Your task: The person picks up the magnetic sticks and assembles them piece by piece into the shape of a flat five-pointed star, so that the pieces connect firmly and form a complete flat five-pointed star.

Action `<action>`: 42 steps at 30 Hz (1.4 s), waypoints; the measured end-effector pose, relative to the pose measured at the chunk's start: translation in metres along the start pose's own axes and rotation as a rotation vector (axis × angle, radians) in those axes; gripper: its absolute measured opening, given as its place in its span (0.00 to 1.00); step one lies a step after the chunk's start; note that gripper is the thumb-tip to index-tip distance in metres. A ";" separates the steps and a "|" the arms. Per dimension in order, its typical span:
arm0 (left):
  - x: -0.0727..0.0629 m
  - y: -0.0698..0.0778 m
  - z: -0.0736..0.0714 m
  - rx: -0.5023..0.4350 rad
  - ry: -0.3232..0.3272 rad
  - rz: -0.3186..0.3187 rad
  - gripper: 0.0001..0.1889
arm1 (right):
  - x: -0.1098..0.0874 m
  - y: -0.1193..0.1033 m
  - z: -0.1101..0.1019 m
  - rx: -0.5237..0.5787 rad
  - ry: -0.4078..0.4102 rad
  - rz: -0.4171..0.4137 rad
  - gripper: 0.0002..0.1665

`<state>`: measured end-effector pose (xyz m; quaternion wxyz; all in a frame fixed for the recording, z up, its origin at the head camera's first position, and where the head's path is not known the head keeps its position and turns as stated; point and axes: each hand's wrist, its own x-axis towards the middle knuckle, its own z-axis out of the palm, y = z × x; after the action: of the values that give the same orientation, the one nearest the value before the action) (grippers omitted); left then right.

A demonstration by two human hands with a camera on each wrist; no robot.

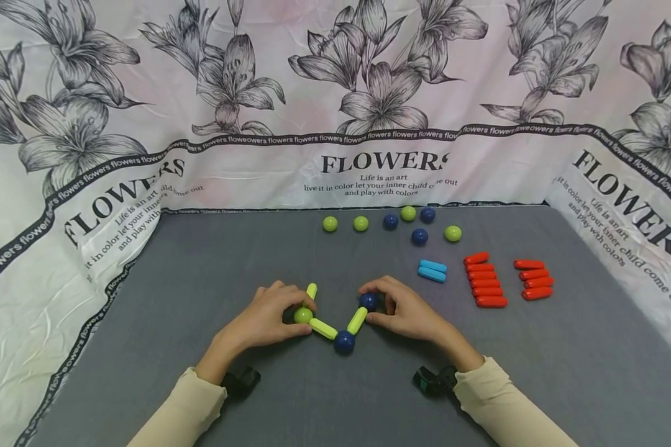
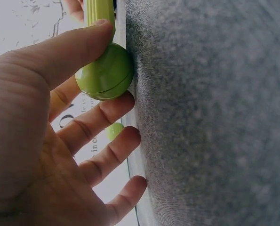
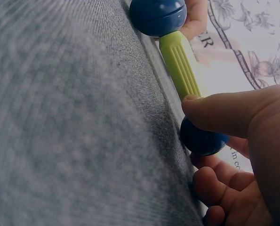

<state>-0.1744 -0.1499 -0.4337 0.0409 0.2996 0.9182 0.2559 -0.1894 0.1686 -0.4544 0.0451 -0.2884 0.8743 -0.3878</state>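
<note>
A chain of toy rods and balls lies on the grey cloth in a V shape, its lower corner a blue ball (image 1: 344, 342). From there one yellow-green rod (image 1: 324, 329) leads to a green ball (image 1: 303, 315), which my left hand (image 1: 265, 316) grips between thumb and fingers. Beyond that ball another yellow-green rod (image 1: 311, 290) points away from me. Up the other side, a yellow-green rod (image 1: 357, 321) meets a second blue ball (image 1: 368, 302), held by my right hand (image 1: 408, 312). In the right wrist view, the thumb presses where rod (image 3: 181, 63) and ball (image 3: 203, 141) meet.
Loose green balls (image 1: 360, 223) and blue balls (image 1: 419, 236) lie near the back edge. Two light-blue rods (image 1: 432, 271) sit right of centre. Farther right are two stacks of red rods (image 1: 487, 291). A flower-printed cloth (image 1: 380, 174) rises behind.
</note>
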 end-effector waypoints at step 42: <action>-0.003 -0.002 -0.005 -0.027 -0.042 -0.022 0.15 | 0.001 0.006 -0.011 0.132 0.020 -0.079 0.25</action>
<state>-0.1742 -0.1545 -0.4305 0.0671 0.2941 0.9169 0.2613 -0.1963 0.1781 -0.4511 0.0397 -0.3153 0.8351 -0.4490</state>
